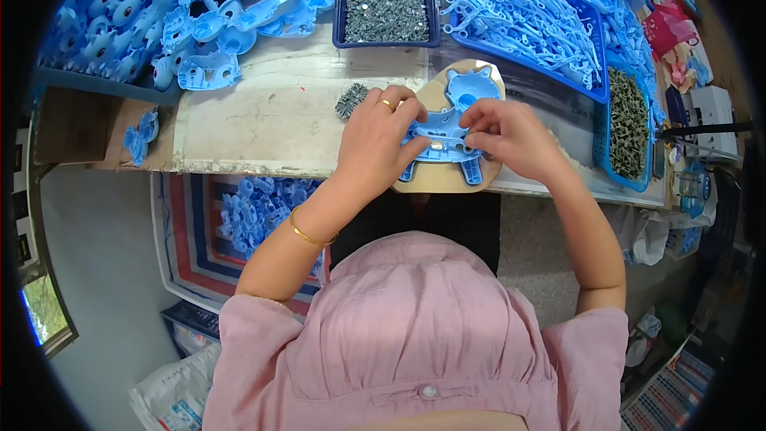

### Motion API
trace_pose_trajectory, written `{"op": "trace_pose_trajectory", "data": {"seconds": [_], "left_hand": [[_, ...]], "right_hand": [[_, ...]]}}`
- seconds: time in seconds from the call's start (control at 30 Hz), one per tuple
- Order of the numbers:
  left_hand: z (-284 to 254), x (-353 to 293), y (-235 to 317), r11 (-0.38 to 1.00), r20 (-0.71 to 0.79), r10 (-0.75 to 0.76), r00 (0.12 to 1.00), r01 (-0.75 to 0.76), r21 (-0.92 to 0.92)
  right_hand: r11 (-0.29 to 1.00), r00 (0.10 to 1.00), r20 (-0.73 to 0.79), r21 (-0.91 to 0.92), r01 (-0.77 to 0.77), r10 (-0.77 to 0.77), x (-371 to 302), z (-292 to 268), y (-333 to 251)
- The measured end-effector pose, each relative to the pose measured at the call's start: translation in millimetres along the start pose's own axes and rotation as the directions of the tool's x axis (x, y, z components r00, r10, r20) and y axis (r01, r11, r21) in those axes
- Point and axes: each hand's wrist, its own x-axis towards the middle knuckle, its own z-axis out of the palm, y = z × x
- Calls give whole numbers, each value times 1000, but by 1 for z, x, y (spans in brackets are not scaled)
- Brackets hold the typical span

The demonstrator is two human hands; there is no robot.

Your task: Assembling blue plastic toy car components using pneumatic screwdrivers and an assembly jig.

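Observation:
A light-blue plastic animal-shaped toy shell [448, 123], hollow side up, lies on a tan shaped board [435, 179] at the table's front edge. My left hand [381, 134] bends over the shell's left side, thumb and fingers closed on its edge. From the right, my right hand [512, 134] reaches over the shell's right side with curled fingers. Its thumb and forefinger come close together above the shell; anything between them is too small to make out. A small metallic piece [436, 145] shows inside the shell between the hands. Beside my left hand sits a little heap of grey screws [351, 100].
A dark blue bin [341, 32] of small metal parts stands behind the board. Right of it are a blue tray [594, 84] of thin blue plastic pieces and a basket [641, 183] of dark screws. Blue shells [209, 72] pile up at back left. Below the table, a striped container [185, 251] holds blue parts.

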Motion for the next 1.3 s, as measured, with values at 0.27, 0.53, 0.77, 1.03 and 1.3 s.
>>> {"op": "trace_pose_trajectory", "data": {"seconds": [0.27,0.53,0.77,1.03,1.3], "left_hand": [[-1,-1,7,998,23,-33,999,31,54],[6,-2,3,988,-41,16,999,-9,152],[-12,14,0,994,-161,56,985,-39,107],[13,92,-95,851,-306,-107,946,246,463],[22,143,-132,857,56,-268,962,211,471]], "right_hand": [[806,927,-38,-507,304,-373,0,4,1],[817,816,-228,-393,423,-532,-5,23,-30],[631,169,-621,-674,385,-766,52,44,-117],[717,185,-796,-383,582,-576,140,-4,-118],[781,587,-585,-135,610,-560,102,-55,-118]]}}
